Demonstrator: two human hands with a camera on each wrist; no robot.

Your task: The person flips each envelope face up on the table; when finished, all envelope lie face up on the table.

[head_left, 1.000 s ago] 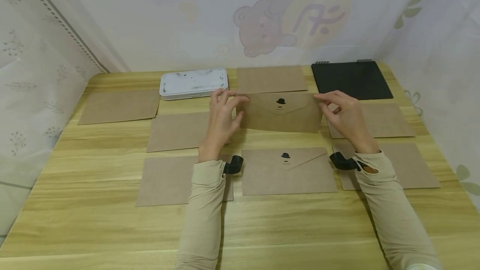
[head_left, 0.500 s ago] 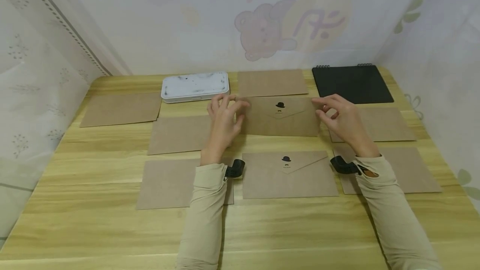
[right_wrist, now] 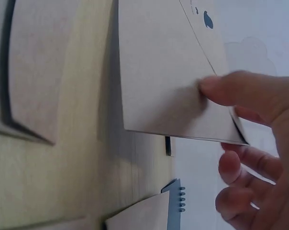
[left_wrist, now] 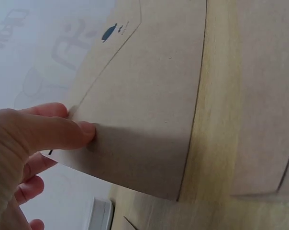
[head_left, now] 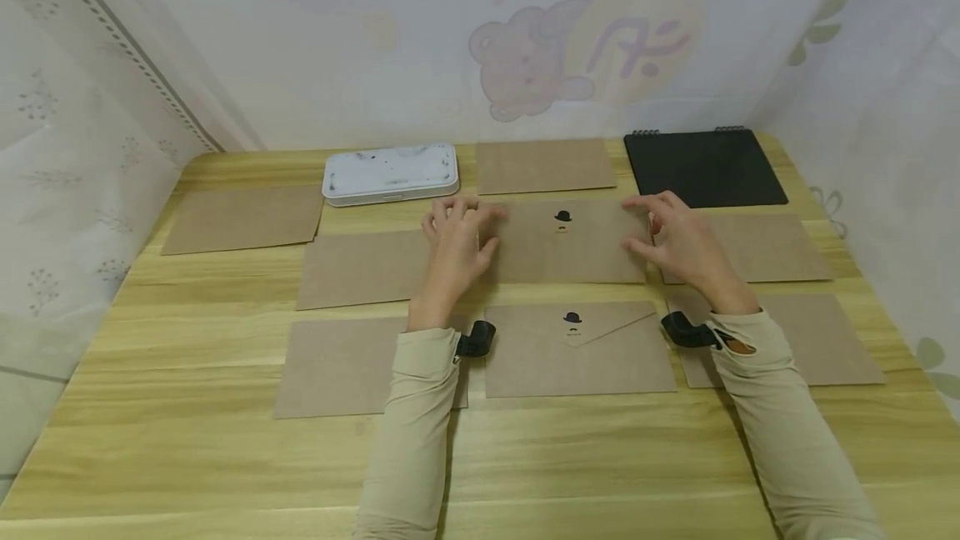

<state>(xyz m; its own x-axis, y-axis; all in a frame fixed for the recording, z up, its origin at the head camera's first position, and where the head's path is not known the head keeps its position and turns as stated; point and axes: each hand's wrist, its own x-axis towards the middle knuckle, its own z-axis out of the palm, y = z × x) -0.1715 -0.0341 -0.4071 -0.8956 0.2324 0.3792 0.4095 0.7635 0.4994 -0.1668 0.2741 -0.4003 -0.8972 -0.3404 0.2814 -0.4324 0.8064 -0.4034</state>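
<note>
A brown paper envelope [head_left: 566,252], printed with a small black hat, is stretched between both hands near the table's middle, flap side up. My left hand [head_left: 453,252] holds its left end, thumb on the face and index finger at the top edge in the left wrist view. My right hand [head_left: 686,244] holds the right end the same way, its other fingers curled below the corner in the right wrist view. The lower edge casts a shadow on the wood there. A second hat-printed envelope [head_left: 581,365] lies flat in front.
Plain brown envelopes lie at left [head_left: 243,219] and right [head_left: 787,340], with another envelope [head_left: 543,165] behind. At the back are a white tin case [head_left: 390,172] and a black spiral notebook [head_left: 708,169]. A light printed curtain [head_left: 315,48] encloses the wooden table [head_left: 570,465].
The envelope's lower edge has come nearer the front envelope, and its face looks less tilted. The right thumb and index finger have spread apart; the left hand has shifted slightly right.
</note>
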